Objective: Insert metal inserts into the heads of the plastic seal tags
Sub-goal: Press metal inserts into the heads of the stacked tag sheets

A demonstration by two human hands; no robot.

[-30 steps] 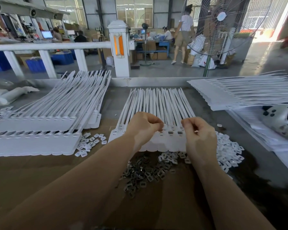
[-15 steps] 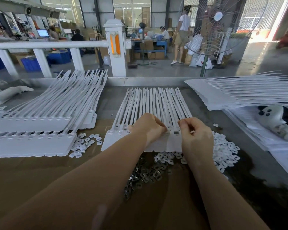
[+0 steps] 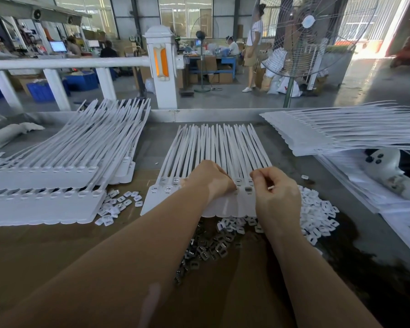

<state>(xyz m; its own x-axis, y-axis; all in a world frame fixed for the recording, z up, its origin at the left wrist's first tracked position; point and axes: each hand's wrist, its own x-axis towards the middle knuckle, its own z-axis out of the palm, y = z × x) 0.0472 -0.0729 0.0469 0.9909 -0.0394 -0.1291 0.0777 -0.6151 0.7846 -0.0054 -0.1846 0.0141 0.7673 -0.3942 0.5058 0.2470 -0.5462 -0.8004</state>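
Two hands at seal tags [image 3: 206, 147] heads, L hand [image 3: 210, 179] curled, grip unclear, R hand [image 3: 276, 192] pinching small piece.

left hand [image 3: 208, 179] and right hand [image 3: 276, 192] both curled.

Left hand [image 3: 210, 179] hides tag heads beneath; right hand [image 3: 276, 192] pinch contents too small to tell.

Premises are presenting as a factory assembly hall: white seal tags [image 3: 220, 147] are lying in bulk batches across a long workbench [image 3: 57, 252], loose metal inserts [image 3: 204, 249] are piling up (unsorted), an industrial pedestal fan [image 3: 303, 36] is standing on concrete flooring, and workers are occupying benches behind
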